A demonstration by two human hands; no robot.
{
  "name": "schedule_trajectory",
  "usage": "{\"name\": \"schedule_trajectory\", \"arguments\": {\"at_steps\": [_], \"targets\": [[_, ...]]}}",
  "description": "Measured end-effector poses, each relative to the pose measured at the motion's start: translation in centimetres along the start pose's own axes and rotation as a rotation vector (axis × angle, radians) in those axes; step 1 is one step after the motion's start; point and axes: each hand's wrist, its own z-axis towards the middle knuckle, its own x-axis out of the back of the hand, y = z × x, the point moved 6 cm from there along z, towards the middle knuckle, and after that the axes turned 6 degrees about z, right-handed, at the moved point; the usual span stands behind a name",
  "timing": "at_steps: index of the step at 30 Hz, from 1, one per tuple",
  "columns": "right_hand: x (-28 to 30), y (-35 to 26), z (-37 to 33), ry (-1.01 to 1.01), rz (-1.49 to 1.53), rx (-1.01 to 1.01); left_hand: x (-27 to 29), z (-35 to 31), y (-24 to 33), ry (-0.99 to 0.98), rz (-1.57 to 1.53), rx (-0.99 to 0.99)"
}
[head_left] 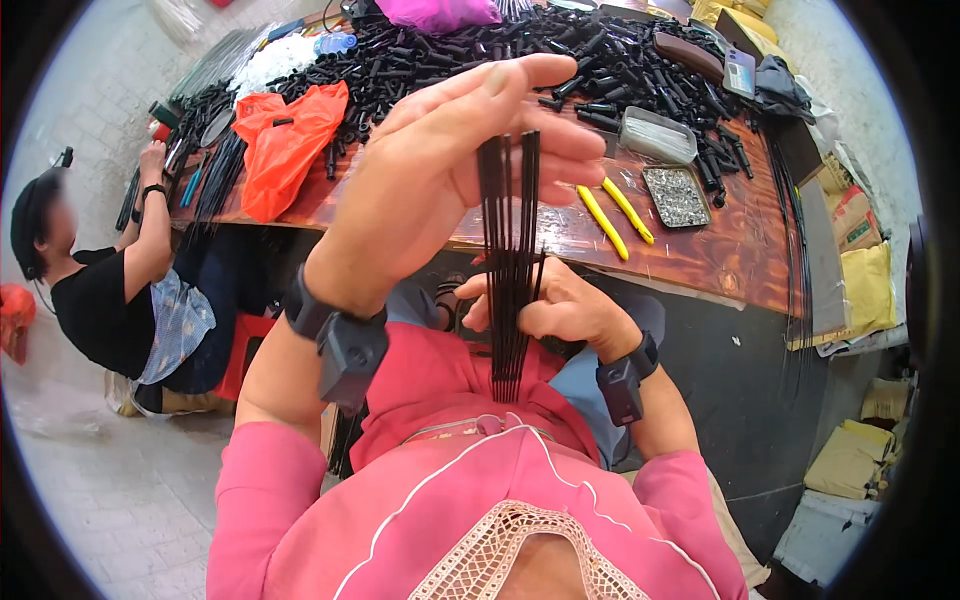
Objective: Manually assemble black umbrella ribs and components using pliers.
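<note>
I see the rods (508,262) run up and down mid-frame, right grip (572,308) holding them low, left grip (440,150) spread flat behind their tops.

The thin rods (508,340) are plain black, like the tubes (415,65). The bench (750,250) is red-brown with darker grain streaks. One bag (290,155) is bright orange-red, the other bag (440,12) magenta. The tool handles (603,223) are yellow. The shirt (450,520) is pink with thin white lines; its collar (480,548) is cream, net-patterned.
</note>
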Motion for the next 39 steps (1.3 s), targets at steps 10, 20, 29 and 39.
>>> {"name": "schedule_trajectory", "arguments": {"at_steps": [10,20,29,39], "targets": [[-1.3,-0.1,-2.0,0.285,-0.173,0.062,3.5,-10.4,-4.2,0.358,-0.232,0.022],[-0.8,2.3,-1.7,0.333,-0.007,-0.052,1.3,-9.3,-13.6,0.366,-0.256,0.328],[-1.0,2.6,-1.4,0.426,0.03,-0.046,2.1,-9.5,-13.9,0.44,-0.337,0.327],[-0.3,2.9,-0.4,0.389,0.043,-0.1,3.3,-9.1,-14.2,0.388,-0.246,0.32]]}}
